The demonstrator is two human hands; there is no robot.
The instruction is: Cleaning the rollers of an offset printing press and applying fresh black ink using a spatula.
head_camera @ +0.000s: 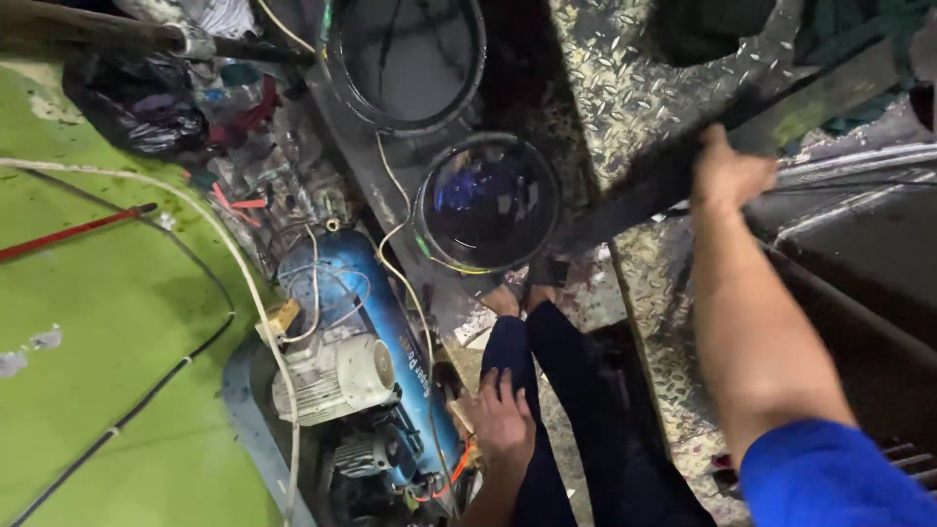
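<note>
— Where's the left hand [503, 422]?
— Low, fingers spread flat, gripping nothing, just right of the blue cylindrical air-compressor tank [376, 322].
— And the right hand [727, 176]?
— Up high, closed around the long dark metal bar [673, 171]. The bar slants from lower left to upper right over the silver checker-plate floor [625, 98], extending both ways from the grip.

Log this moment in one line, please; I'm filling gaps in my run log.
left hand: resting on own thigh | right hand: gripping dark bar | blue compressor: beside legs
</note>
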